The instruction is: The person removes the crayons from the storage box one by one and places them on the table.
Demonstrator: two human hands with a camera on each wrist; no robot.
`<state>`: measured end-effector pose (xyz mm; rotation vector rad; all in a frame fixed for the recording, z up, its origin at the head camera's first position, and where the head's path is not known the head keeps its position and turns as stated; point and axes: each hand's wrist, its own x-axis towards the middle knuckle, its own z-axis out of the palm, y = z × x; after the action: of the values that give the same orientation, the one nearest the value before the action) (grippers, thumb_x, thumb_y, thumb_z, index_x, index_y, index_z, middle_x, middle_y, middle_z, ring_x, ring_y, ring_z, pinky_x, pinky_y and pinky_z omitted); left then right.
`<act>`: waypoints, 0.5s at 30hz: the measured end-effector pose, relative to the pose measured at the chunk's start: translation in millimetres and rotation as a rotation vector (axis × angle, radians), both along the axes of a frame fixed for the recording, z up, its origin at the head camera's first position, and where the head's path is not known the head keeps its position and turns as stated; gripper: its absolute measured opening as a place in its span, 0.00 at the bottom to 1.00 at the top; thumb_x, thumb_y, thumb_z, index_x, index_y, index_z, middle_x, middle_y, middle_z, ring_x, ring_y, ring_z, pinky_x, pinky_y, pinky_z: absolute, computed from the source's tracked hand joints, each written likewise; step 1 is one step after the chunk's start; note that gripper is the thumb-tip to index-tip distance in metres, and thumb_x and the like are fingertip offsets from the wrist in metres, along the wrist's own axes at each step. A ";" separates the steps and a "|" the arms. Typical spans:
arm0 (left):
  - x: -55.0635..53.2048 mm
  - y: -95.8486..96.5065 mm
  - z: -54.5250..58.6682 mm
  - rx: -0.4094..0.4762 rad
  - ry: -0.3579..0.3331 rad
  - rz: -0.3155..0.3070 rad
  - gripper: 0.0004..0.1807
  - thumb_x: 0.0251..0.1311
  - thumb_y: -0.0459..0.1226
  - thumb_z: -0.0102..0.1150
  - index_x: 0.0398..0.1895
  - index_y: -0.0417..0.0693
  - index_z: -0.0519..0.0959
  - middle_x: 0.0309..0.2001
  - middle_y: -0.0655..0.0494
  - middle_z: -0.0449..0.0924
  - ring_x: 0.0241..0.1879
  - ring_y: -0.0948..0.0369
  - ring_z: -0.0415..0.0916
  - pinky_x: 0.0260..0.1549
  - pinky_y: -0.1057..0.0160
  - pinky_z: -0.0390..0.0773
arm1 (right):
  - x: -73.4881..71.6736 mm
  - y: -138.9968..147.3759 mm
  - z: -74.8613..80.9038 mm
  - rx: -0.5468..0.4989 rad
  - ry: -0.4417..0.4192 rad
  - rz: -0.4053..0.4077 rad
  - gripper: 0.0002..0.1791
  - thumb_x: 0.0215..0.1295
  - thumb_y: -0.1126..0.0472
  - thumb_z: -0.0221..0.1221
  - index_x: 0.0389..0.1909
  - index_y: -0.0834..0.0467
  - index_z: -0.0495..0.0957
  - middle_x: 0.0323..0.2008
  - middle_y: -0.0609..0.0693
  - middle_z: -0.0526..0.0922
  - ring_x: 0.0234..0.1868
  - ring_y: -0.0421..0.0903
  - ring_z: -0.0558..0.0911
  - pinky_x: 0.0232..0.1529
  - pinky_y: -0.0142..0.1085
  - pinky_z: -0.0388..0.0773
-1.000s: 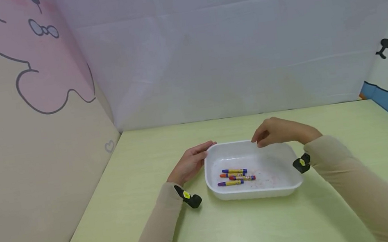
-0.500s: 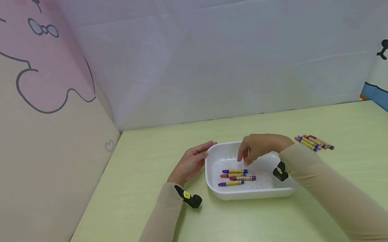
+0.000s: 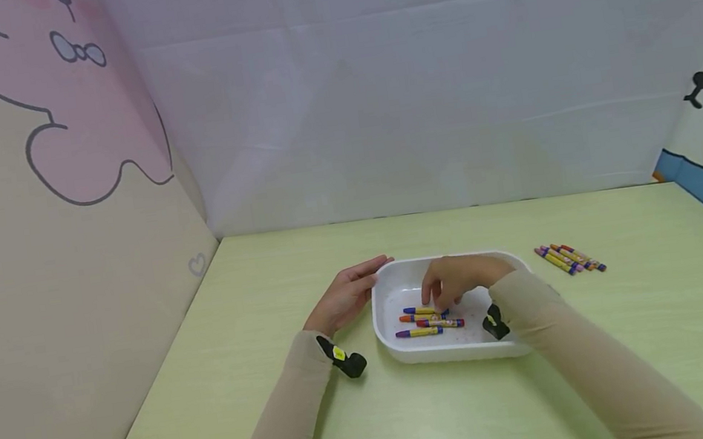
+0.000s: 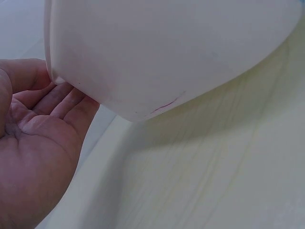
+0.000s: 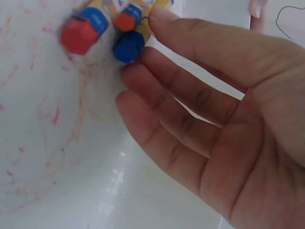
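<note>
A white plastic tray [image 3: 411, 356] sits on the table, holding several crayons. Among them are an orange crayon [image 3: 409, 319], a red crayon [image 3: 452, 323] and a purple crayon [image 3: 408, 334]. My left hand [image 3: 347, 295] grips the tray's far left corner, thumb at the rim and fingers behind the wall. Inside the tray, my right hand [image 3: 457, 279] has its thumb and forefinger around the blue crayon [image 3: 414, 310]. In the right wrist view, the blue crayon [image 5: 127, 47] lies between those fingertips, beside the red crayon [image 5: 81, 36] and the orange crayon [image 5: 127, 20].
More crayons [image 3: 569, 258] lie side by side on the table [image 3: 650, 327], right of the tray. A white backdrop [image 3: 345, 123] rises along the table's far edge, with a printed wall [image 3: 104, 284] at the left. Coloured marks streak the tray floor.
My right hand has moved left and down, from over the tray's far rim to the blue crayon inside, uncovering the crayons on the right. The left hand has stayed on the corner.
</note>
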<state>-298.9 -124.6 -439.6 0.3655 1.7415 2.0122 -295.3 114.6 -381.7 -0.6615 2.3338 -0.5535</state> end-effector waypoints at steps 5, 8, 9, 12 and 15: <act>0.8 0.8 1.5 -0.001 0.002 0.004 0.25 0.71 0.27 0.40 0.70 0.38 0.62 0.71 0.45 0.62 0.70 0.51 0.60 0.68 0.55 0.64 | 1.9 -2.3 -2.1 -0.006 0.002 -0.006 0.07 0.57 0.66 0.66 0.36 0.53 0.83 0.32 0.48 0.79 0.30 0.42 0.76 0.33 0.32 0.80; 1.0 0.9 1.6 0.001 -0.003 0.007 0.25 0.71 0.27 0.40 0.70 0.38 0.62 0.71 0.45 0.62 0.71 0.51 0.60 0.69 0.55 0.63 | 2.8 -3.1 -2.6 -0.001 0.017 0.002 0.06 0.57 0.65 0.66 0.35 0.53 0.82 0.32 0.48 0.80 0.29 0.42 0.76 0.32 0.32 0.80; 1.3 0.9 1.7 0.001 -0.005 0.008 0.25 0.71 0.27 0.40 0.70 0.38 0.62 0.71 0.45 0.62 0.71 0.51 0.59 0.69 0.55 0.63 | 3.1 -3.3 -2.6 0.003 0.024 0.007 0.06 0.57 0.65 0.66 0.35 0.53 0.82 0.31 0.47 0.80 0.29 0.42 0.76 0.32 0.31 0.79; 2.4 0.9 2.3 0.000 -0.009 0.010 0.25 0.70 0.27 0.40 0.70 0.38 0.62 0.71 0.45 0.62 0.71 0.51 0.59 0.69 0.55 0.62 | 3.9 -3.9 -2.1 0.007 0.042 0.024 0.06 0.57 0.66 0.66 0.34 0.53 0.82 0.31 0.47 0.80 0.28 0.41 0.76 0.30 0.30 0.77; 3.4 0.9 3.4 -0.003 -0.006 0.012 0.25 0.70 0.27 0.41 0.70 0.37 0.62 0.71 0.44 0.61 0.71 0.51 0.59 0.69 0.55 0.62 | 4.7 -4.1 -0.8 0.001 0.060 0.057 0.06 0.57 0.67 0.65 0.34 0.54 0.83 0.29 0.46 0.80 0.28 0.40 0.75 0.29 0.29 0.76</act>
<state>-295.4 -123.7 -436.2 0.3477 1.7470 2.0168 -290.6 110.4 -382.6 -0.7511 2.3625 -0.5137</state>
